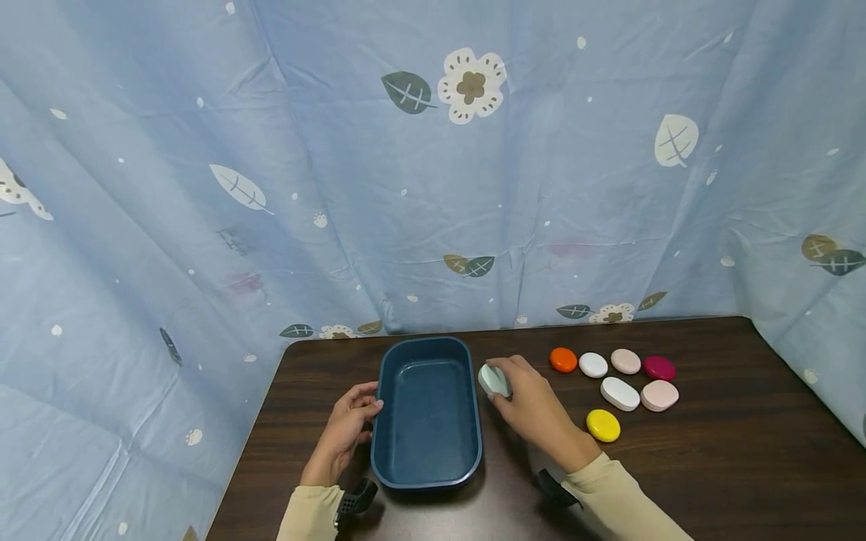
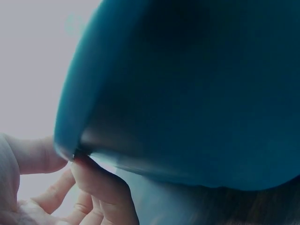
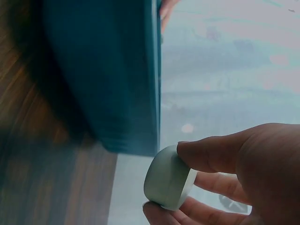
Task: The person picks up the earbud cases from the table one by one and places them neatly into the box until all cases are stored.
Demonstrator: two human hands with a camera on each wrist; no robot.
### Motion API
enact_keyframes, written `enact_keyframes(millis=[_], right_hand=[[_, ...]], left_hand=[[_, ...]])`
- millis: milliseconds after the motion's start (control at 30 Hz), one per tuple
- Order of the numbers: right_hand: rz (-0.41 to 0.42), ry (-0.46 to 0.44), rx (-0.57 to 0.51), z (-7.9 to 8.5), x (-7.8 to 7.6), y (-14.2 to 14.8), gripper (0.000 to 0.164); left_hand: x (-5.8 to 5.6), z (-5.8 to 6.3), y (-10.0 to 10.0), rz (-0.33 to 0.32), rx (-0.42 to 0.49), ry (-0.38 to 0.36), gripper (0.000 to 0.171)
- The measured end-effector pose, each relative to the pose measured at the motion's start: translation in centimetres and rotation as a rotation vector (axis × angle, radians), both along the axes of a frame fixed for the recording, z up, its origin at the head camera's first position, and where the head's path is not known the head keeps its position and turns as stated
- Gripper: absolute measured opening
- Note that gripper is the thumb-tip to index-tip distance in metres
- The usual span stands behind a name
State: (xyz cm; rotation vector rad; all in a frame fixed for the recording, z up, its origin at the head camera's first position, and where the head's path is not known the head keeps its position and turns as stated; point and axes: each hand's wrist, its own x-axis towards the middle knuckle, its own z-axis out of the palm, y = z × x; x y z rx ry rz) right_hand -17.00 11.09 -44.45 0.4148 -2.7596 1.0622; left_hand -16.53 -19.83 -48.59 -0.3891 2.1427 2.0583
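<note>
My right hand [image 1: 534, 406] pinches a pale green oval bar of soap [image 1: 495, 381] between thumb and fingers, just right of a dark blue rectangular tub [image 1: 428, 481]. In the right wrist view the soap [image 3: 165, 177] is held on edge, apart from the tub wall [image 3: 108, 70]. My left hand [image 1: 345, 428] is at the tub's left side. Its thumb and a finger pinch the rim [image 2: 70, 117] in the left wrist view. No items show inside the tub.
To the right on the dark wooden table [image 1: 744, 466] lie several soaps, among them an orange one [image 1: 563, 360], a white oblong one [image 1: 619, 394], a yellow one [image 1: 603, 425] and a magenta one [image 1: 659, 368]. A blue patterned curtain [image 1: 582, 188] hangs behind the table.
</note>
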Motion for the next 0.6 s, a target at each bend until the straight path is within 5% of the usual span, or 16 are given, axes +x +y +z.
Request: enact_keyframes(millis=[600], right_hand=[[0.070,-0.010,-0.028,0.7,-1.1,-3.4,0.047]], left_hand=[[0.0,0.0,0.4,0.016,-0.010,-0.003,0.038]])
